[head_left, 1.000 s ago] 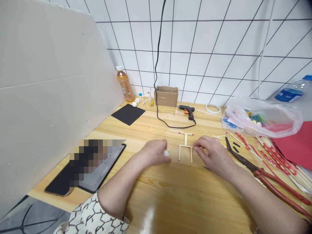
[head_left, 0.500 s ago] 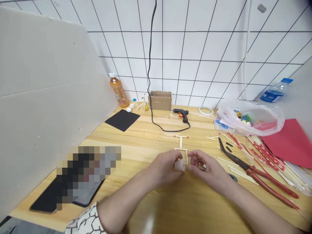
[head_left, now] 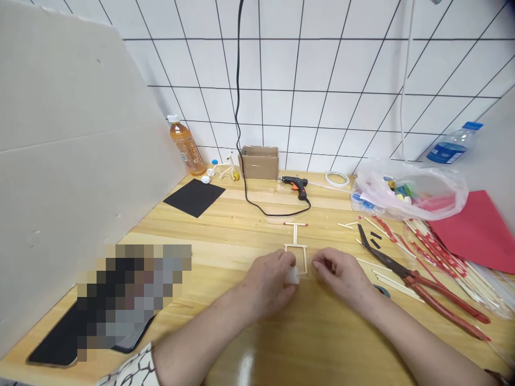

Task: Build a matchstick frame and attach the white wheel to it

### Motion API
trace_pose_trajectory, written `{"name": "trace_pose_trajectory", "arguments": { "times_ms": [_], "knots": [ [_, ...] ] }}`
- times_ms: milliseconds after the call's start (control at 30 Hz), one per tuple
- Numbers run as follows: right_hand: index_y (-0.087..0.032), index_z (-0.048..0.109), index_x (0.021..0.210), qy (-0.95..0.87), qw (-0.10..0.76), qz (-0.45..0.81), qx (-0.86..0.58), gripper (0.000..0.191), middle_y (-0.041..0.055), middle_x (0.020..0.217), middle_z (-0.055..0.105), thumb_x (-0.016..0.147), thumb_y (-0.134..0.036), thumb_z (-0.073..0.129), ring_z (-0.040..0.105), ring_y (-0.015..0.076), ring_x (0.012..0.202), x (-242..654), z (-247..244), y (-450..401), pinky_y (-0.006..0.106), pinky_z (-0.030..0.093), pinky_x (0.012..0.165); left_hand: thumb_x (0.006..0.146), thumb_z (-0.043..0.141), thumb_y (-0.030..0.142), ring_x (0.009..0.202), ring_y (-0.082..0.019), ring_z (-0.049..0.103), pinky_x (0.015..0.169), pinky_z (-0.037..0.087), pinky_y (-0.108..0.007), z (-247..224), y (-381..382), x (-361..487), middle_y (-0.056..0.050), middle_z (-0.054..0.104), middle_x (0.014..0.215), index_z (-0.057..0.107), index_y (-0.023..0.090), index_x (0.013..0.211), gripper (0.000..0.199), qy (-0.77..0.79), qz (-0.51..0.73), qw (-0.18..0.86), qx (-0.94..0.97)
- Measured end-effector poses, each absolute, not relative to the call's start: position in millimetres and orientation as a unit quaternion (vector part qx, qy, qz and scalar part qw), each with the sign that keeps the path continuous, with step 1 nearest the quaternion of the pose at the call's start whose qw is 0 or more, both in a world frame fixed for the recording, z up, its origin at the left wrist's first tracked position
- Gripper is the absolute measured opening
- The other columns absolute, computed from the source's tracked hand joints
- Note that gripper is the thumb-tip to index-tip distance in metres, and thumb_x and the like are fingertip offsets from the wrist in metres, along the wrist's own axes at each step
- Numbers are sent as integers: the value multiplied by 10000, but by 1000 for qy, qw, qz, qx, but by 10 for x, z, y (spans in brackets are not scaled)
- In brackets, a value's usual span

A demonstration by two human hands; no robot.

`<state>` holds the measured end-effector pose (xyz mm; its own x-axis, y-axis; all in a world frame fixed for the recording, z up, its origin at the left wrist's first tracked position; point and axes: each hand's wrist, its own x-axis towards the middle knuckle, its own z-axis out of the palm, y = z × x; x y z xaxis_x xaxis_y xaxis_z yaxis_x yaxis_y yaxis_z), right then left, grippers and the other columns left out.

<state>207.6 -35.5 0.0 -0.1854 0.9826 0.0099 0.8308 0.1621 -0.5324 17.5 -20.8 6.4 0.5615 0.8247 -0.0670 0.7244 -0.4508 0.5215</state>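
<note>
A small frame of pale matchsticks [head_left: 295, 234] lies on the wooden table, made of a crossbar with red tips, a double stem and a square-cornered lower part. My left hand [head_left: 270, 281] is closed at its lower left, fingers around a small white piece [head_left: 293, 275] whose kind I cannot tell. The left hand hides the frame's lower left side. My right hand [head_left: 341, 273] is to the right of the frame, apart from it. Its thumb and forefinger are pressed together; anything between them is hidden.
Red-handled shears [head_left: 414, 279] lie at the right beside loose sticks [head_left: 396, 286] and bagged red-tipped matchsticks [head_left: 446, 252]. At the back are a glue gun [head_left: 296, 185], a cardboard box [head_left: 259, 162] and a tea bottle [head_left: 185, 147]. A phone [head_left: 56, 335] is at left.
My right hand has come off the stick frame and drawn slightly right. My left hand stays by the frame with the white piece. The whole view has shifted a little.
</note>
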Motion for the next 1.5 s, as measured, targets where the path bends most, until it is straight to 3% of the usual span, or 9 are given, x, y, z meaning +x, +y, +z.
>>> {"name": "trace_pose_trajectory", "arguments": {
  "times_ms": [333, 633, 767, 900, 967, 1067, 1300, 1500],
  "knots": [
    [-208, 562, 576, -702, 62, 169, -689, 252, 12, 555, 618, 775, -361, 533, 528, 162, 540, 1898, 25, -148, 261, 265, 484, 644, 532, 227, 675, -143, 529, 578, 362, -239, 100, -185, 119, 5, 575, 798, 529, 209, 807, 165, 448, 89, 260, 851],
    [-203, 598, 606, -680, 0, 157, -717, 200, 46, 651, 666, 748, -286, 485, 585, 188, 641, 1855, 34, -111, 263, 268, 510, 698, 598, 270, 717, -158, 543, 616, 383, -249, 39, -273, 260, -12, 592, 835, 545, 187, 840, 173, 428, 91, 271, 858],
    [-204, 611, 607, -673, -12, 166, -721, 214, 52, 652, 672, 747, -305, 483, 589, 188, 637, 1841, 60, -110, 265, 278, 511, 681, 661, 323, 755, -167, 543, 643, 386, -257, 12, -278, 281, -14, 602, 876, 546, 190, 890, 273, 433, 119, 283, 847],
    [-208, 618, 603, -667, -14, 170, -725, 218, 49, 649, 674, 744, -298, 477, 586, 185, 626, 1835, 66, -99, 264, 279, 508, 572, 731, 476, 655, -140, 508, 550, 355, -230, 21, -202, 234, 16, 582, 757, 557, 192, 830, 422, 469, 161, 372, 785],
    [-209, 624, 606, -666, -12, 170, -726, 222, 48, 650, 675, 744, -298, 475, 587, 187, 632, 1838, 60, -95, 263, 283, 512, 652, 648, 509, 593, -123, 477, 512, 331, -223, 18, -124, 196, 25, 548, 658, 563, 183, 760, 354, 505, 189, 392, 745],
    [-207, 633, 613, -667, -10, 170, -725, 231, 52, 647, 672, 749, -295, 468, 588, 189, 641, 1839, 51, -93, 263, 288, 517, 790, 485, 439, 560, -113, 472, 518, 321, -228, -4, 0, 153, 17, 540, 594, 573, 172, 663, 309, 538, 207, 358, 734],
    [-205, 643, 624, -669, -8, 166, -724, 220, 50, 653, 674, 745, -280, 475, 590, 189, 651, 1833, 38, -94, 263, 288, 518, 706, 541, 366, 636, -152, 580, 538, 357, -243, 8, 75, 251, -2, 661, 660, 635, 205, 628, 202, 583, 61, 260, 768],
    [-204, 641, 623, -672, -6, 160, -723, 218, 44, 651, 673, 744, -273, 473, 587, 179, 641, 1837, 36, -103, 256, 295, 516, 684, 508, 315, 689, -187, 620, 572, 405, -260, 30, 80, 319, -35, 689, 695, 652, 206, 640, 185, 596, 14, 220, 772]
  ]
}}
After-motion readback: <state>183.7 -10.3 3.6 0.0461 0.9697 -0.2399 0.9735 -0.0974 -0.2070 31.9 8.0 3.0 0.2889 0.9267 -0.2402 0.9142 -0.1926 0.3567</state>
